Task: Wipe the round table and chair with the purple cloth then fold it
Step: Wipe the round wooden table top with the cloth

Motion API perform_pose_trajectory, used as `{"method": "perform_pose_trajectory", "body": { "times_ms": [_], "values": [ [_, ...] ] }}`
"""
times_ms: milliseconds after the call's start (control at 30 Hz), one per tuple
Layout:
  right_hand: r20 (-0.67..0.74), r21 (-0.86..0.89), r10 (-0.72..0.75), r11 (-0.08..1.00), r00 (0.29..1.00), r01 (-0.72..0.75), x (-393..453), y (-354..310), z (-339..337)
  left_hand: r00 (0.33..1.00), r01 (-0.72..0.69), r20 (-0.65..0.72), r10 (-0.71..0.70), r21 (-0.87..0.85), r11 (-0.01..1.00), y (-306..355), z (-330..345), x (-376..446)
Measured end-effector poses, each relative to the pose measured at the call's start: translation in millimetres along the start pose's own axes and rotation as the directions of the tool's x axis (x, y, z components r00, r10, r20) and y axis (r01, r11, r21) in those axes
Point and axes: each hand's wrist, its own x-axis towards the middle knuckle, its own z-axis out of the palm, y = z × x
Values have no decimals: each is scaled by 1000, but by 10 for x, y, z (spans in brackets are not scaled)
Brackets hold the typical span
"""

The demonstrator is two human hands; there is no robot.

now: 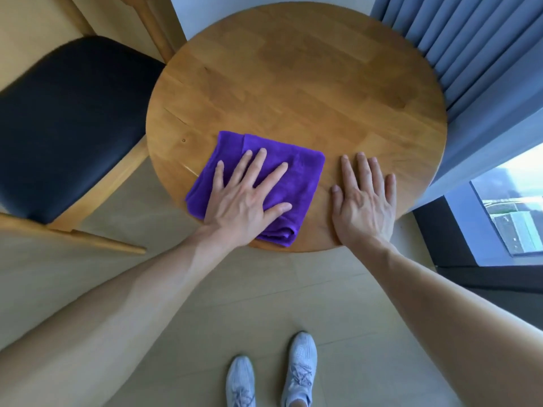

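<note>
A folded purple cloth [296, 168] lies on the near left part of the round wooden table [308, 83]. My left hand [245, 195] presses flat on the cloth with fingers spread and straight. My right hand [364, 198] rests flat on the bare tabletop just right of the cloth, fingers straight, near the table's front edge. A wooden chair with a black padded seat [67, 124] stands to the left of the table, touching or nearly touching its rim.
Blue-grey curtains [458, 39] hang behind the table at the right. A low window [511, 212] sits at floor level on the right. My two feet in pale sneakers [270, 374] stand on the light wooden floor in front of the table.
</note>
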Motion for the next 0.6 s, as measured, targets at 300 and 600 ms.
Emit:
{"method": "perform_pose_trajectory", "body": {
  "times_ms": [300,600],
  "values": [
    [26,10,-27,1000,999,26,-15,8,-23,870,493,68,-488,-98,865,-714,-145,548],
    [1,504,88,860,996,-77,85,119,-198,970,232,-56,-237,-84,969,743,-52,668]
  ]
}}
